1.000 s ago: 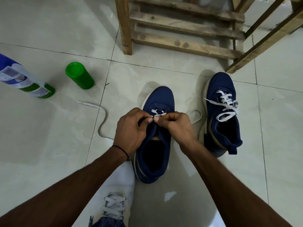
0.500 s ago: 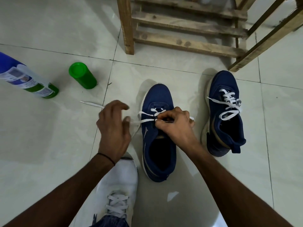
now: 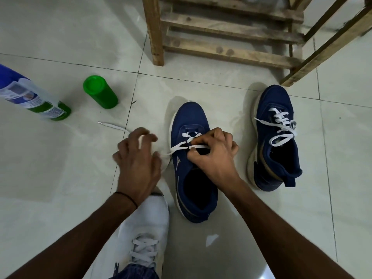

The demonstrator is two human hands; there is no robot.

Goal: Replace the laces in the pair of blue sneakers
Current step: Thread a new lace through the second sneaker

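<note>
One white shoe [image 3: 147,218], worn on a foot, lies nearest, just left of the heel of the blue sneaker [image 3: 189,117] that stands on the floor [image 3: 60,188]. Over that sneaker's eyelets the right hand [image 3: 215,158] pinches the white lace [image 3: 179,147] between thumb and forefinger. Just left of the sneaker, the left hand [image 3: 136,160] is blurred, its fingers curled. The lace runs into it, but I cannot tell whether it grips. A hard sideways pull could drag the other end back out of its eyelet or leave the two ends uneven. The sneaker, steadied only by the right hand, could also slide. Right of the sneaker and well apart, the second sneaker [image 3: 275,99] is loosely laced. Far left of the sneaker stand a green tub [image 3: 100,91] and a spray bottle [image 3: 30,97], and beyond its toe a wooden rack [image 3: 221,33]. None of these stands in the hands' way.
</note>
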